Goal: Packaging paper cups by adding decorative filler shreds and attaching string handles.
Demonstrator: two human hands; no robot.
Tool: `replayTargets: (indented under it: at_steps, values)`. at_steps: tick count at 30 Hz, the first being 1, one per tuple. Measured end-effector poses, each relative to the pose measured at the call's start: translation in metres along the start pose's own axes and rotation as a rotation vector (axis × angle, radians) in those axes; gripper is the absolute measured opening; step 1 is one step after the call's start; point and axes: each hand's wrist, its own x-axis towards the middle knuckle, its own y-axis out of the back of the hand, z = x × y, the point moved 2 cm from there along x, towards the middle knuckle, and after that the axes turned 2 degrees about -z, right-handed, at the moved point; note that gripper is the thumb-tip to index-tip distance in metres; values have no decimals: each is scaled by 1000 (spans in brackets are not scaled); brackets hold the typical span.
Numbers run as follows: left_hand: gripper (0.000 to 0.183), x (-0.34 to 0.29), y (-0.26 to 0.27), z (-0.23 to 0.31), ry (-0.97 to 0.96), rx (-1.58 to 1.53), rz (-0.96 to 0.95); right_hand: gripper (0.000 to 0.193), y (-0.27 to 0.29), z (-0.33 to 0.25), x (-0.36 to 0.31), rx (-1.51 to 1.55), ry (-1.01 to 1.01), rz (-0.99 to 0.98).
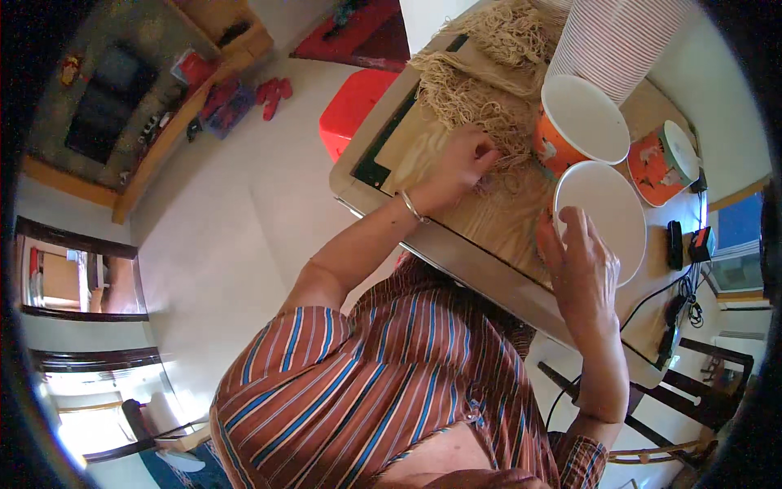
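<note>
My left hand [467,167], with a bracelet on its wrist, is over the wooden tabletop at the near edge of a loose heap of tan, noodle-like strands [481,102]. Its fingers are curled closed, and what they hold, if anything, is hidden. To the right, my right hand [583,265] grips the near left side of a wide white-lined paper tub [607,212], its fingertips at the rim. The tub is tilted, and its visible inside is white. Just beyond it stands another open tub [585,118] with an orange printed outside, close beside the strands.
Tall nested stacks of white tubs [623,37] rise at the far right. A smaller orange tub [661,165] sits near the table's [489,265] right side, beyond black cables [692,289]. A red stool [354,110] stands left of the table; a dark chair [709,379] is at right.
</note>
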Motion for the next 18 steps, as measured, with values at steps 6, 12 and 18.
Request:
replayTargets:
  at_steps: [6,12,18]
  values:
    - [17,13,-11,12,-58,143,-109,10,0,9,-6,41,51,46]
    - [17,14,-21,-3,-53,155,-92,14,-6,17,-8,155,-13,61]
    - [14,22,21,36,-87,-75,-30,17,-2,13,-6,187,-50,55]
